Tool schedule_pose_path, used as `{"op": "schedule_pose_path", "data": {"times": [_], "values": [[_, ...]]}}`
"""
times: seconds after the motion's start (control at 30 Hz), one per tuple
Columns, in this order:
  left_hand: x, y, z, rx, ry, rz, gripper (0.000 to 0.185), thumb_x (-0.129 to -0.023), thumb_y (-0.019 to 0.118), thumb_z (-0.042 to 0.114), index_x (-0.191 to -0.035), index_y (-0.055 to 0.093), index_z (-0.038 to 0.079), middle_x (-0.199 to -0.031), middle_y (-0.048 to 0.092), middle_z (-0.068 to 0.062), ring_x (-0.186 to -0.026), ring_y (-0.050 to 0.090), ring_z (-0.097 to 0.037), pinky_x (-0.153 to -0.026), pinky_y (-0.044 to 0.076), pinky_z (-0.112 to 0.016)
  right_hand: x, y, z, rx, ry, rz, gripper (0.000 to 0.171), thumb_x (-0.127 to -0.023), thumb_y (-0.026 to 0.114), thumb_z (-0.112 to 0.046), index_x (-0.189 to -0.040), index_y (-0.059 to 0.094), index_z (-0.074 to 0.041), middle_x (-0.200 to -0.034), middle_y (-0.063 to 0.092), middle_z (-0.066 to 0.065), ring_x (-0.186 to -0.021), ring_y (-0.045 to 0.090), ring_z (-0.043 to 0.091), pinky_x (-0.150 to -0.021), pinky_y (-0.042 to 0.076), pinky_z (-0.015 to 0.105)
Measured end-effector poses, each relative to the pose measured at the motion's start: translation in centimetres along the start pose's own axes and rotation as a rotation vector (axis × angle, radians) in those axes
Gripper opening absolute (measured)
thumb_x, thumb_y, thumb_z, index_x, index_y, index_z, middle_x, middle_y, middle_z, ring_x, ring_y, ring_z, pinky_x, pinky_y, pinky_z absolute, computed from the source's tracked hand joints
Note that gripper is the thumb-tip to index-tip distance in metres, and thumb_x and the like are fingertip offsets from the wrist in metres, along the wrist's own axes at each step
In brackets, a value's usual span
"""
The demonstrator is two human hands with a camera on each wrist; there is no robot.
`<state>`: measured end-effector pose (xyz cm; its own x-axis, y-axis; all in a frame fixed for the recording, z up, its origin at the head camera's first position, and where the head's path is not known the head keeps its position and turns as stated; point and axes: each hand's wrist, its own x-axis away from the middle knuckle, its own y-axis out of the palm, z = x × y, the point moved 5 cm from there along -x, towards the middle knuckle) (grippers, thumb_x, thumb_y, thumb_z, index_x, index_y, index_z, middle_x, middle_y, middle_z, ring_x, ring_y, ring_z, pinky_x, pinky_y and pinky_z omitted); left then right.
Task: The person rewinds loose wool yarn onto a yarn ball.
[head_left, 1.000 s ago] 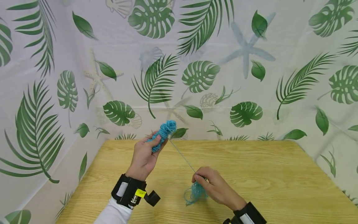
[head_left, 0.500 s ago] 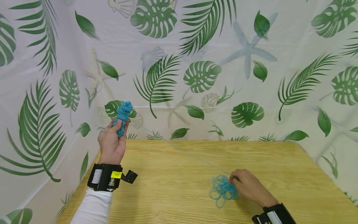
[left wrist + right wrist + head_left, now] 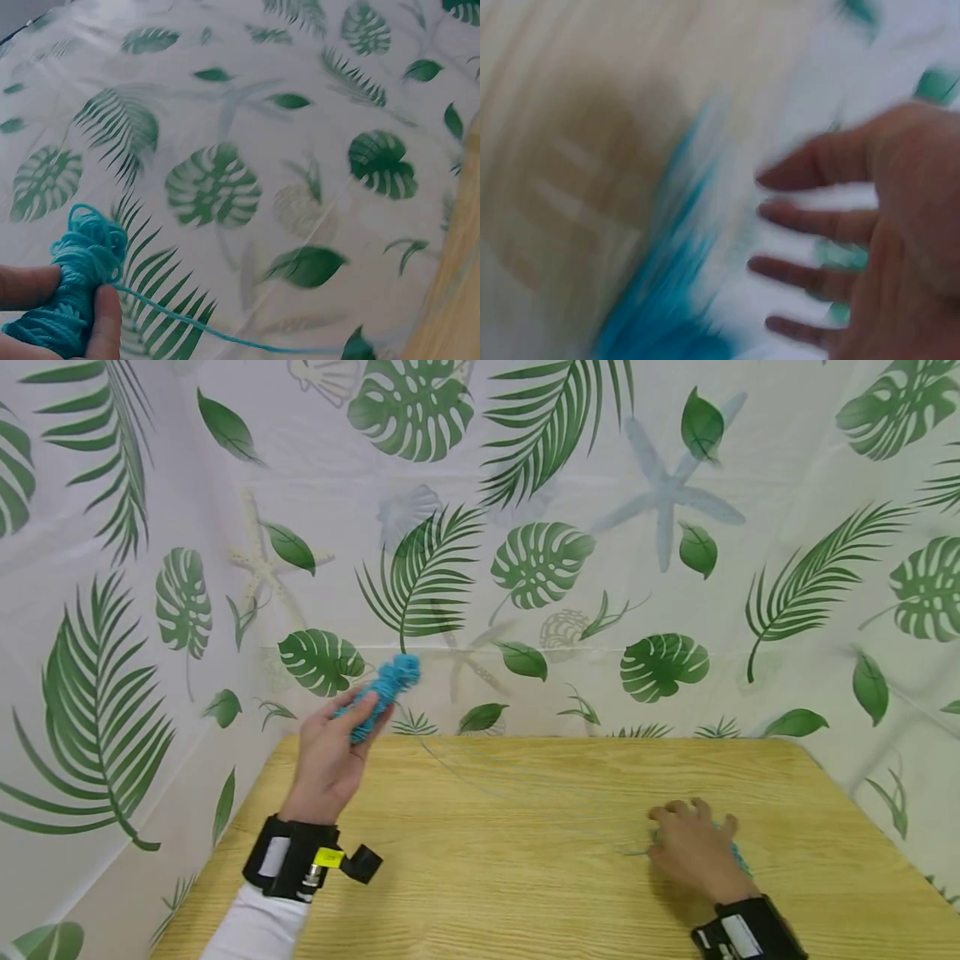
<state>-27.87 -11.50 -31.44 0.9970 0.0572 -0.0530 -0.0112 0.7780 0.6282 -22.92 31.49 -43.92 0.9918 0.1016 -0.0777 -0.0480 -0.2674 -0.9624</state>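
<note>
Looking down from the head view, the left hand (image 3: 327, 766) was raised above the near-left corner of the wooden table (image 3: 525, 893), fingers curled round a wound bundle of turquoise yarn (image 3: 378, 694). The bundle was long and thick, its top end poking out past the fingertips, tilted to the right. A thin strand (image 3: 517, 795) ran from it, slack, low across the table towards the right hand (image 3: 693, 852). That hand lay flat on the tabletop with fingers spread and unclenched; only a sliver of the loose yarn pile (image 3: 738, 857) peeked out at its far edge, the rest hidden beneath.

Over to the left wrist view: the bundle (image 3: 79, 289) showed tightly wrapped turns with a rounded, looped top, pinched between thumb and fingers (image 3: 105, 330), and the strand (image 3: 225, 334) left it low towards the right, in front of the leaf-printed sheet (image 3: 300, 112).

On the right wrist view, heavily blurred, the right hand (image 3: 877, 247) showed four straight, parted fingers gripping nothing, with a turquoise smear of the pile (image 3: 660, 300) beside them on the table.
</note>
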Motion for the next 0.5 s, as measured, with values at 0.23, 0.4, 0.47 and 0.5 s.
{"op": "schedule_pose_path", "data": {"times": [0.23,0.4,0.47,0.5], "values": [[3.6,7.3,-6.0,-0.295,-0.132,-0.384,0.027,-0.1,0.061,-0.002,-0.126,0.058,-0.008,-0.118,0.058,-0.014,-0.099,0.065,-0.02,-0.094,0.055,-0.036,-2.2,-0.9,-15.8,-0.942,-0.329,-0.057,0.06,-0.103,0.062,-0.021,-0.154,0.035,-0.004,-0.15,0.046,0.021,-0.138,0.045,0.039,-0.109,0.042,0.054],[3.5,7.8,-6.8,-0.592,0.102,-0.447,0.032,-0.097,0.069,0.006,-0.125,0.062,-0.005,-0.118,0.062,-0.013,-0.1,0.064,-0.02,-0.086,0.054,-0.032,-1.6,-1.5,-20.0,-1.179,-0.303,0.061,0.031,-0.106,0.056,-0.015,-0.132,0.06,0.002,-0.104,0.068,0.016,-0.076,0.066,0.016,-0.067,0.056,0.026],[3.1,7.2,-6.5,-0.757,0.269,-0.416,0.029,-0.094,0.073,0.009,-0.12,0.066,-0.001,-0.116,0.066,-0.012,-0.101,0.065,-0.022,-0.085,0.055,-0.034,-0.8,-1.8,-20.2,-1.075,-0.269,0.15,0.025,-0.106,0.057,-0.016,-0.12,0.069,0.0,-0.085,0.068,0.008,-0.06,0.059,0.012,-0.054,0.048,0.023],[2.9,6.8,-6.4,-0.843,0.339,-0.392,0.027,-0.093,0.075,0.01,-0.118,0.068,0.002,-0.115,0.067,-0.01,-0.101,0.065,-0.022,-0.085,0.055,-0.035,-0.4,-2.0,-20.2,-1.008,-0.256,0.187,0.023,-0.105,0.058,-0.017,-0.115,0.072,-0.002,-0.08,0.067,0.004,-0.057,0.057,0.01,-0.051,0.045,0.023]]}}
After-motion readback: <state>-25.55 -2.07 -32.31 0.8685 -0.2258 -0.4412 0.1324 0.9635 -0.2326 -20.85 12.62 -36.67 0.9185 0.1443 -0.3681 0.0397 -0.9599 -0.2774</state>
